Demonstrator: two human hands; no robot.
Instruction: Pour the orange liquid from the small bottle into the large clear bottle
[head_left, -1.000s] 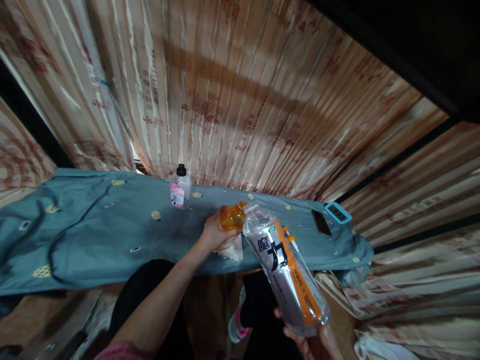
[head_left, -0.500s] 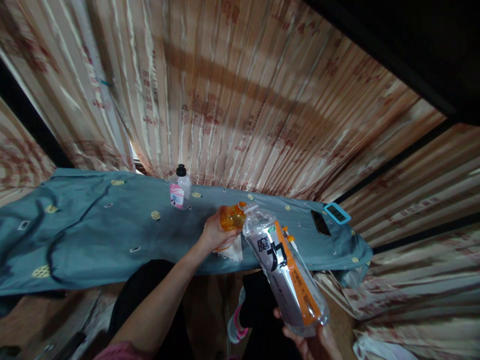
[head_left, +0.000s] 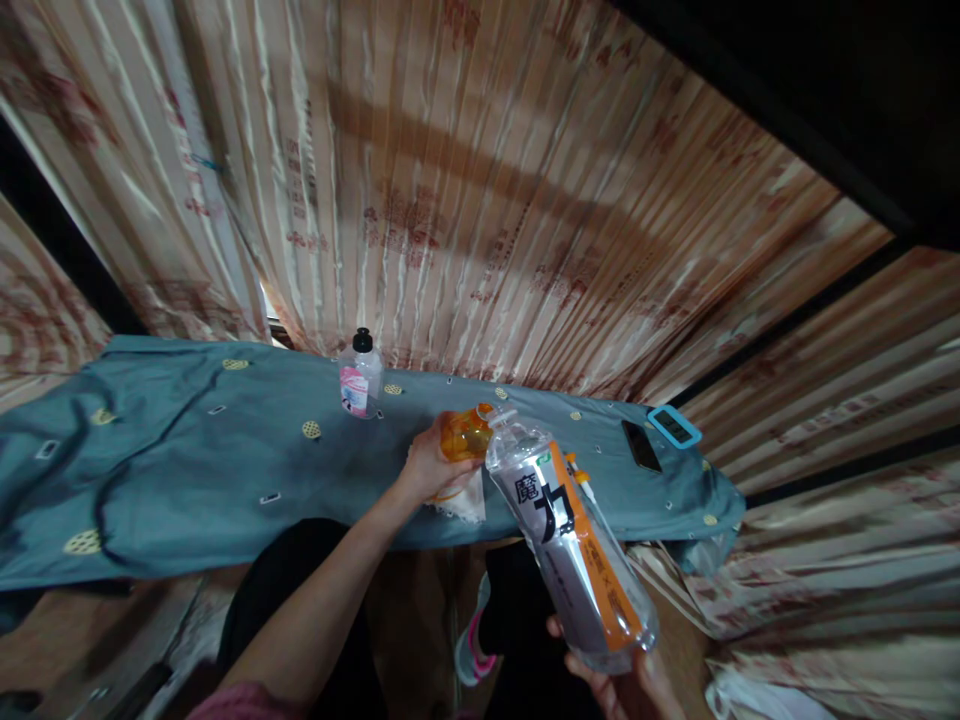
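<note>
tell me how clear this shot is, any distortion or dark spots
Head view: strong wide-angle bending; the curtain stripes fan outward and smear at the edges. Top right corner is black. The refill pouch print is sharp, as is the left hand; the right hand is cropped by the bottom edge.
</note>
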